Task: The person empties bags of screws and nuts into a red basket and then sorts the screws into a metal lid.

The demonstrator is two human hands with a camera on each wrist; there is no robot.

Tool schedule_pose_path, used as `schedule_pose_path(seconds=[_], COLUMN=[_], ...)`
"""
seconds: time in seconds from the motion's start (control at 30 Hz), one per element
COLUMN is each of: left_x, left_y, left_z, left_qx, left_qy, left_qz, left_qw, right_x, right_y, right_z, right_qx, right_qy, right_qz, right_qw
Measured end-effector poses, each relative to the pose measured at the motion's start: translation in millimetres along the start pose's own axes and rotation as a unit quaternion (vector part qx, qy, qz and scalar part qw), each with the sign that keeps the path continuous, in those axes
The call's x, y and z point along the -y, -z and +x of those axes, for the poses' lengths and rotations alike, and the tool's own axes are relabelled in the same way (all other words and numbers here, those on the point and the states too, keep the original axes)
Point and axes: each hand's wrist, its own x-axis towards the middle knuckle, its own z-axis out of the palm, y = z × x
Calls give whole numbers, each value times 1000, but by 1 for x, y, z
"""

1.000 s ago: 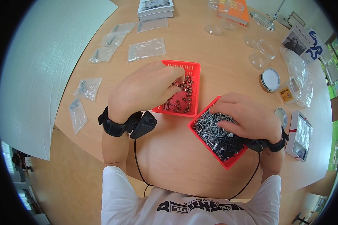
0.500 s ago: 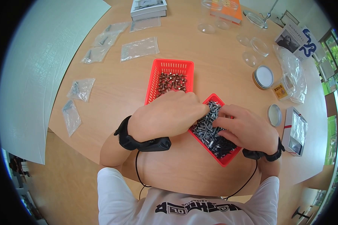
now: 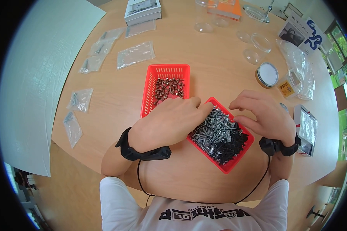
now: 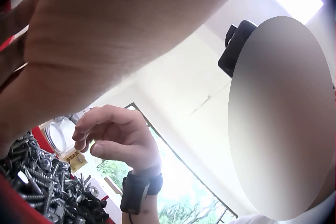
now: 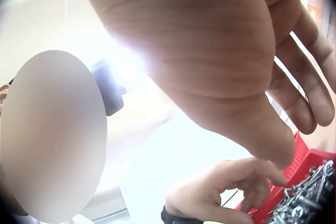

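A: Start with the head view. Where are the screws?

B: Two red baskets stand on the bench (image 3: 208,54). The slotted basket (image 3: 186,84) holds the brown screws (image 3: 167,88). The tilted-round basket (image 3: 228,168) nearer the person holds silver screws (image 3: 216,131), with black screws (image 3: 227,150) heaped at its near end.

A: And the hands?

B: The left hand (image 3: 165,125) is bent over the far-left edge of the mixed basket; its back hides whatever its fingers may have. The right hand (image 3: 268,117) is just beside the opposite edge, thumb and forefinger apart, nothing visible between them.

A: I'd guess the step is picking from that mixed heap. How to do it well?

B: Nudge the top layer apart first, then pinch one screw by its head; tangled threads could drag neighbours along.

A: What does the left wrist view add?

B: The right hand again, loosely bent, with a clear gap inside the thumb. The silver screws lie at every angle, so I'd choose one with a free head. The left hand's own fingertips are out of sight.

A: And the right wrist view?

B: The right fingers are long and relaxed. Opposite, the left fingers are partly curled by the basket's rim; I can't tell whether they hold a screw. I'd keep both hands from crowding the heap, and lift clear of the rim.
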Motion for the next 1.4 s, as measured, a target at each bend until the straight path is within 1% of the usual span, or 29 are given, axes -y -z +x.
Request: schedule_pose_path(seconds=[0.07,0.17,0.27,0.37,0.47,0.67,0.77,0.87,0.97,1.17,1.23,1.3,1.37,1.4], left_x=[-2,0,0,-1,-1,1,2,4,8,4,7,8,6,6], left_y=[1,2,3,-4,-3,-10,-10,-11,-11,-12,-17,-17,-12,-11], left_z=[2,1,0,1,3,3,2,1,3,5,5,5,7,7], left_qx=[-4,-15,5,-19,-17,-57,-36,-50,-57,-48,-63,-61,-43,-38], left_qy=[14,-2,-32,-55,-58,-55,-71,-52,-99,-72,-73,-64,-45,-51], left_qz=[-5,8,13,9,10,43,42,-23,-9,-26,-53,-77,-97,-86], left_qw=[1000,1000,999,998,998,996,996,997,993,996,994,993,993,994], right_x=[-7,-12,-12,-10,-10,-9,-9,-10,-10,-10,-10,-9,-9,-10], right_y=[-2,-6,-9,-10,-11,-13,-13,-13,-14,-14,-13,-14,-13,-13], right_z=[3,7,9,9,9,10,10,9,9,9,9,9,9,9], right_qx=[2,14,19,22,22,23,22,20,17,14,15,15,16,16], right_qy=[0,15,15,16,20,22,20,22,23,22,24,19,16,15], right_qz=[-8,-9,3,6,6,-1,-7,-8,-8,-13,-15,-15,-16,-18], right_qw=[1000,1000,1000,1000,1000,999,1000,1000,1000,1000,999,1000,1000,1000])
